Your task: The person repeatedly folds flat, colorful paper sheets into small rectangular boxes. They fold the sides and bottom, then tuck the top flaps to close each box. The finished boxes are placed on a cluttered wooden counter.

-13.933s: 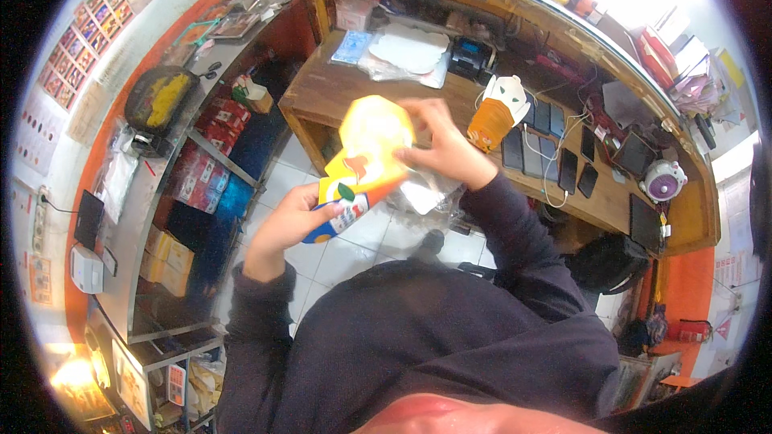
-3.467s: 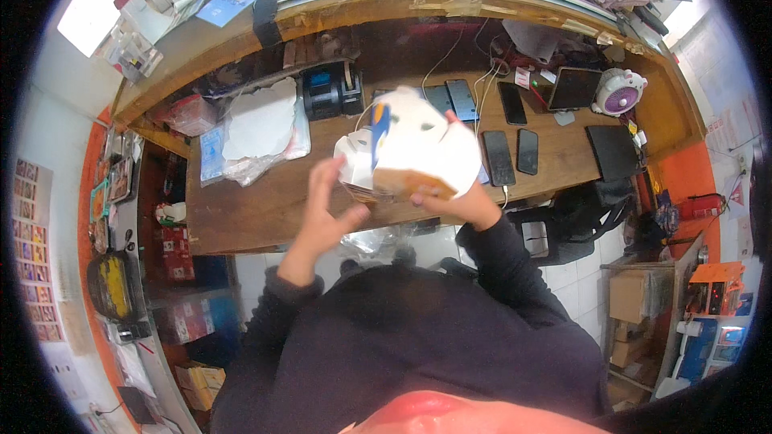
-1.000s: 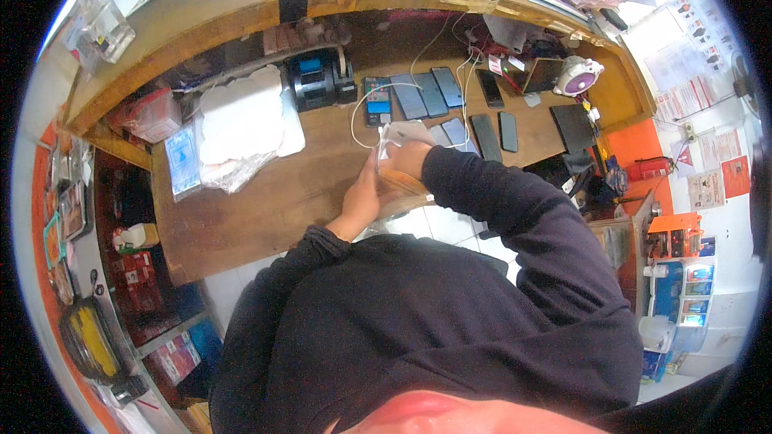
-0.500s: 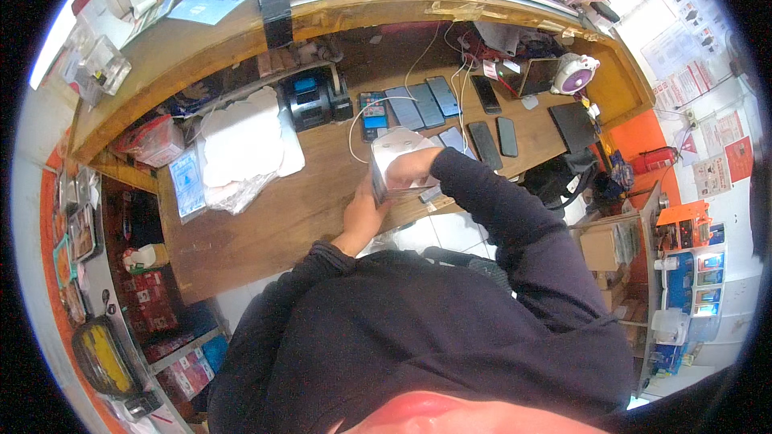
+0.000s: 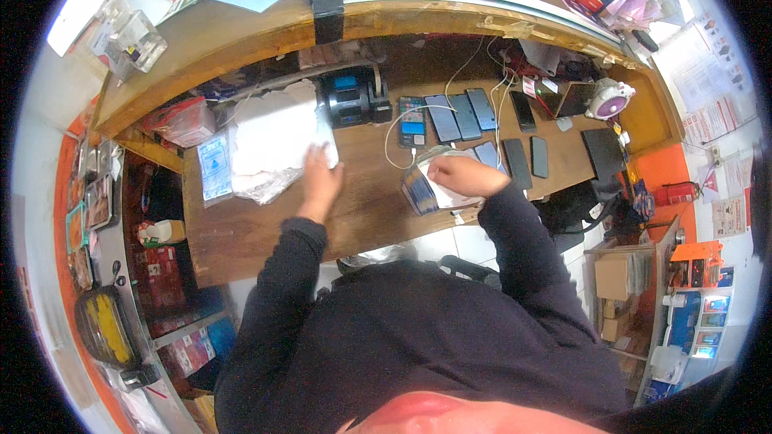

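My left hand (image 5: pixel 322 183) reaches over the table at the right edge of a pile of white sheets (image 5: pixel 277 128), its fingers stretched out and somewhat blurred. Nothing shows in it. A small box (image 5: pixel 420 191) with a white inside and a dark, patterned side rests near the table's front edge. My right hand (image 5: pixel 468 176) is bent over the box's top, fingers curled round its upper edge; the fingertips are hidden. Just beyond stands a phone with a lit screen (image 5: pixel 412 122), with a white cable beside it.
Several phones (image 5: pixel 466 116) lie to the right of the box, among white cables. A black printer-like device (image 5: pixel 354 96) stands behind the sheets. A small white fan (image 5: pixel 609 100) and a black flat case (image 5: pixel 603 151) are at the right. The wooden counter ledge (image 5: pixel 450 22) runs above the table.
My left hand has let go of the box and moved left to the white sheets. The box has tilted under my right hand. The whole view has shifted slightly.
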`<state>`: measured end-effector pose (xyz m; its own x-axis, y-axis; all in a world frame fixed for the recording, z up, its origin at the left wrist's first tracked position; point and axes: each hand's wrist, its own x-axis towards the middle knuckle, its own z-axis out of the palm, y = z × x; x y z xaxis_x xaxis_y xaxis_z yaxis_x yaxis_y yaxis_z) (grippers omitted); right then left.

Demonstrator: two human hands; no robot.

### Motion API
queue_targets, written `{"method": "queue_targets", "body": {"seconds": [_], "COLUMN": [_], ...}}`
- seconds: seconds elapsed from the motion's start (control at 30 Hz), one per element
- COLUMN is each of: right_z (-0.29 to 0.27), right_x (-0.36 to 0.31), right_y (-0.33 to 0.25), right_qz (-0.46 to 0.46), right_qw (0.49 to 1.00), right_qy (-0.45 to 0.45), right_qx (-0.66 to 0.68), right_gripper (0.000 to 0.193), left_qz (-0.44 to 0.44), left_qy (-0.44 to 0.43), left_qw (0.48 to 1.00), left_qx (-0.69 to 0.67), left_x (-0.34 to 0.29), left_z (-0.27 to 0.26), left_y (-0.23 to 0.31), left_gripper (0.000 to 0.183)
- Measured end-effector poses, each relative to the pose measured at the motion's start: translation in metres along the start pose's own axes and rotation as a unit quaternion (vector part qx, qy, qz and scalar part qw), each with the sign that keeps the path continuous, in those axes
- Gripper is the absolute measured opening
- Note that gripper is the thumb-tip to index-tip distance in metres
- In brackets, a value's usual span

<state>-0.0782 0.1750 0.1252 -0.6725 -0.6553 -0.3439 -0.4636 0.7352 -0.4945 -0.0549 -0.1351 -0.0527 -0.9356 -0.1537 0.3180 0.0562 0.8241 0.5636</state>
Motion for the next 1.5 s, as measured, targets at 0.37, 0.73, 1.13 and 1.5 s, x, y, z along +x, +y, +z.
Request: {"method": "queue_targets", "body": {"seconds": [0.37,0.73,1.13,1.5], "right_z": [-0.014,-0.002,-0.003,0.005], "right_x": [-0.092,-0.08,-0.055,-0.02], "right_y": [-0.051,-0.045,-0.133,-0.144], "right_qz": [-0.001,-0.064,-0.336,-0.309], "right_qw": [0.908,0.91,0.878,0.898], "right_qy": [0.28,0.267,0.341,0.288], "right_qx": [0.313,0.31,0.016,0.122], "right_gripper": [0.019,0.016,0.07,0.039], "left_qz": [0.002,-0.012,0.125,-0.254], "left_qy": [-0.005,0.07,-0.051,-0.044], "left_qw": [0.988,0.997,0.991,0.897], "left_qx": [0.155,0.012,0.011,-0.36], "left_x": [0.033,0.024,-0.078,-0.181], "left_z": [-0.021,-0.082,-0.276,-0.25], "left_y": [-0.108,-0.054,0.155,0.173], "left_gripper": [0.017,0.013,0.014,0.035]}}
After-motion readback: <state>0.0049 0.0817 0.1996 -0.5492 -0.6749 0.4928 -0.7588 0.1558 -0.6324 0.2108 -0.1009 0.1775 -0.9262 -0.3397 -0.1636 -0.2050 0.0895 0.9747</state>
